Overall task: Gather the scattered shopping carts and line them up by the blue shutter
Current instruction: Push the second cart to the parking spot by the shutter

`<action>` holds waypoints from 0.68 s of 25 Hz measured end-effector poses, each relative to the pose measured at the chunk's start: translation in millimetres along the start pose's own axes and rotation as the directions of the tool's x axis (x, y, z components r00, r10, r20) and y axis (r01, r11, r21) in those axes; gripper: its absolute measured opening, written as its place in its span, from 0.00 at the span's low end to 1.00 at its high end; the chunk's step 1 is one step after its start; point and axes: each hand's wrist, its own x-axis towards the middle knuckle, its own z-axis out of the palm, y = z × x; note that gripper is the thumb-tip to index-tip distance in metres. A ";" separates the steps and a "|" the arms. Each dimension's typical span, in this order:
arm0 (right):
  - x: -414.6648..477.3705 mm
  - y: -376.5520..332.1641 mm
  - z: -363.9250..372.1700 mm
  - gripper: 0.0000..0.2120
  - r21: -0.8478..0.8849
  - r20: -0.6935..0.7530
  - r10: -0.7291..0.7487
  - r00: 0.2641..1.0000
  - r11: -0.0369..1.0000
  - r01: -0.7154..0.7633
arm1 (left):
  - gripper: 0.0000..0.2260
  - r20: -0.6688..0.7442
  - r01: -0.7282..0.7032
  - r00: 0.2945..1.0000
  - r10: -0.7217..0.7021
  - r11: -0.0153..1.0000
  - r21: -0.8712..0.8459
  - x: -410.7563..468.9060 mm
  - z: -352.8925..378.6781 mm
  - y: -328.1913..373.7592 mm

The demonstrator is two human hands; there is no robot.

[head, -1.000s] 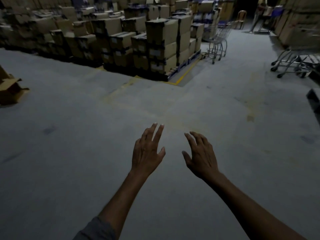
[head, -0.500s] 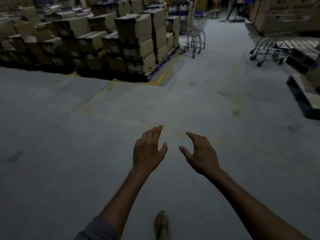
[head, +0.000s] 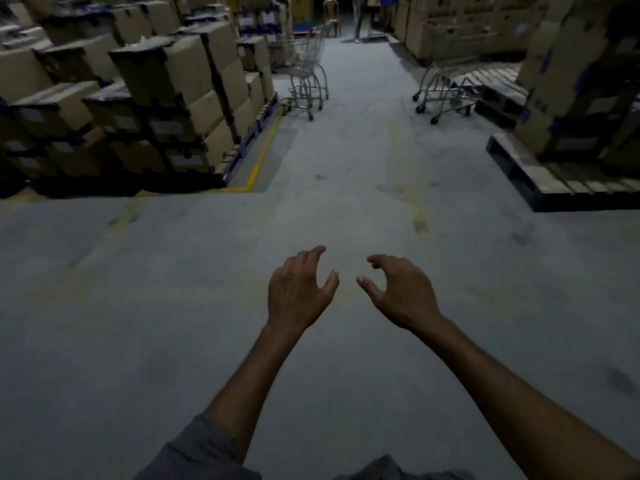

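Note:
Two metal shopping carts stand far ahead in a dim warehouse aisle. One cart (head: 308, 74) is beside the left stack of boxes; the other cart (head: 445, 88) is at the right, next to a pallet. My left hand (head: 299, 292) and my right hand (head: 403, 291) are stretched out in front of me over the bare concrete floor, side by side, fingers loosely curled and holding nothing. Both carts are well beyond my hands. No blue shutter is in view.
Stacked cardboard boxes (head: 166, 98) on pallets line the left, edged by a yellow floor line (head: 261, 157). A low pallet (head: 554, 178) with boxes (head: 581, 81) juts in at the right. A chair (head: 330, 10) and a person's legs (head: 358, 20) are at the aisle's far end.
The view has moved forward and turned toward the aisle, so the carts are nearer and more central. The fingers of both hands have gone from spread to loosely curled.

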 end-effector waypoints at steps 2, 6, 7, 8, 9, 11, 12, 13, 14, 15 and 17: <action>30.7 8.8 3.2 0.23 -0.082 -0.018 0.004 1.000 0.997 -0.006 | 0.23 -0.014 -0.034 0.999 0.034 0.999 -0.011 31.7 15.9 -5.7; 86.3 35.3 15.3 0.22 -0.160 0.002 0.053 0.999 0.986 -0.052 | 0.22 -0.021 -0.049 0.999 0.048 0.998 -0.037 88.5 53.3 -12.5; 103.0 45.7 19.5 0.22 -0.159 0.008 0.075 0.997 0.985 -0.073 | 0.22 -0.013 -0.051 0.999 0.051 0.998 -0.044 106.6 65.1 -13.5; 119.8 56.9 23.1 0.21 -0.143 0.012 0.100 0.995 0.985 -0.097 | 0.21 -0.003 -0.048 0.999 0.047 0.997 -0.053 124.3 76.4 -14.4; 137.2 68.7 25.9 0.21 -0.107 0.012 0.127 0.992 0.986 -0.126 | 0.20 0.008 -0.036 0.999 0.037 0.997 -0.061 142.3 86.9 -14.9; 176.2 94.7 28.8 0.20 0.007 0.012 0.191 0.982 0.982 -0.191 | 0.19 0.027 0.010 1.000 -0.007 0.995 -0.095 181.7 108.2 -13.6; 199.1 108.3 30.0 0.21 0.060 0.022 0.213 0.977 0.975 -0.214 | 0.19 0.036 0.035 0.999 -0.031 0.993 -0.111 204.0 120.0 -12.0; 220.5 119.6 30.8 0.21 0.104 0.036 0.228 0.973 0.967 -0.231 | 0.18 0.047 0.056 0.998 -0.050 0.991 -0.125 225.2 130.2 -10.1; 241.8 130.3 31.9 0.21 0.139 0.053 0.236 0.970 0.961 -0.241 | 0.18 0.057 0.072 0.996 -0.065 0.988 -0.137 246.2 139.9 -7.6; 264.1 140.4 32.9 0.21 0.167 0.070 0.238 0.969 0.955 -0.247 | 0.17 0.062 0.086 0.995 -0.078 0.986 -0.145 268.4 149.5 -4.7; 310.4 157.8 37.8 0.21 0.207 0.096 0.234 0.967 0.946 -0.250 | 0.17 0.053 0.109 0.993 -0.103 0.984 -0.141 312.6 167.3 -1.4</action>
